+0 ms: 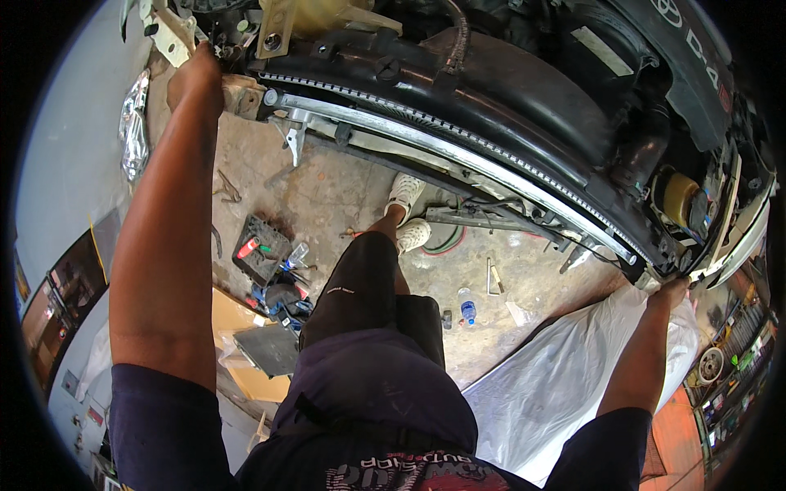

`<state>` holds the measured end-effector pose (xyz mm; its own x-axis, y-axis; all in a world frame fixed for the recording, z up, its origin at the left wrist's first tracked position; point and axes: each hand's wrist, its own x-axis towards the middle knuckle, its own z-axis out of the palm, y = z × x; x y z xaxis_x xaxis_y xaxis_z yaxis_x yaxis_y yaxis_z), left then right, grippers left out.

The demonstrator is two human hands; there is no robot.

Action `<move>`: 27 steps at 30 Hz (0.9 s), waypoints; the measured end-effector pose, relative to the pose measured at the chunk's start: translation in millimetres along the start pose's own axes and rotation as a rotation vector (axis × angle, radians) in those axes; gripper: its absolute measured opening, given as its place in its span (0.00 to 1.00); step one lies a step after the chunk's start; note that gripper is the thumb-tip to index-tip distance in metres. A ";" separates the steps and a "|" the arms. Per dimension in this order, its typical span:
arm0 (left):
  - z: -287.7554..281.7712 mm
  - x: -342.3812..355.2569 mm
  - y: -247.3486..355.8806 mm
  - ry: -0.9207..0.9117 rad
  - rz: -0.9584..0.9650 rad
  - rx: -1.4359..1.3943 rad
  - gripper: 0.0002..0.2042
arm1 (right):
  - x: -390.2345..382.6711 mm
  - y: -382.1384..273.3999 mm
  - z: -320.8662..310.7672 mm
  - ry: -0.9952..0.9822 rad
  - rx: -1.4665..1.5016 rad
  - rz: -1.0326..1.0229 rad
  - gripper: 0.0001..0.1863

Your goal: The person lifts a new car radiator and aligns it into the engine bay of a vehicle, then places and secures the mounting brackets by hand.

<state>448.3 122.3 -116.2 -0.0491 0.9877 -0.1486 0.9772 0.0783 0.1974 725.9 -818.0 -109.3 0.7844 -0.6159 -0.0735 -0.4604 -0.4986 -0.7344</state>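
Both my arms reach out to the two front corners of an open car engine bay. At the far left, my left hand [195,80] is curled at the front frame, just below a cream metal bracket [170,34]; its fingertips are partly hidden. My right hand [673,293] bends in at the opposite corner, by the end of the silver bar [458,160], and what lies under its fingers is hidden. Between the hands that bar runs along the front of a radiator with a black plastic top [491,106]. A silver bracket [295,141] hangs near its left end.
White plastic sheeting [565,360] spreads at the right. On the concrete floor are a water bottle [467,307], a black tool tray [264,250], cardboard [233,327] and a dark crossbar [491,217]. A clear, shiny lamp-like part [134,127] lies by the left wall.
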 end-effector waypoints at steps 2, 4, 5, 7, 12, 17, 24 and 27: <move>-4.1 4.0 -2.9 0.008 0.007 0.013 0.41 | -3.9 2.3 7.7 0.004 0.014 0.033 0.32; -5.3 7.9 -3.2 -0.004 0.013 0.017 0.41 | 1.3 7.9 6.4 0.011 0.007 0.032 0.31; -2.5 7.7 -2.8 -0.004 0.005 0.005 0.41 | 6.9 12.3 2.1 -0.015 -0.014 0.001 0.31; 7.3 6.5 -1.9 -0.016 -0.014 -0.031 0.41 | 27.2 19.3 -16.6 -0.056 -0.059 -0.073 0.30; 10.9 19.3 -9.3 -0.039 -0.009 -0.011 0.42 | 18.2 23.5 -5.8 -0.042 0.001 -0.063 0.31; 13.8 40.1 -20.4 -0.040 0.010 -0.073 0.43 | 5.1 5.2 -0.1 -0.008 -0.047 0.014 0.35; 5.5 16.2 -7.9 -0.057 0.056 0.055 0.42 | -25.6 -18.4 9.6 0.022 0.085 0.101 0.35; 6.9 19.7 -10.6 -0.063 0.073 0.044 0.41 | -31.4 -25.7 13.5 0.014 0.101 0.092 0.34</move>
<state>438.5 140.0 -127.9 0.0339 0.9799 -0.1967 0.9859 -0.0005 0.1674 718.7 -777.6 -97.2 0.7348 -0.6648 -0.1349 -0.4852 -0.3761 -0.7894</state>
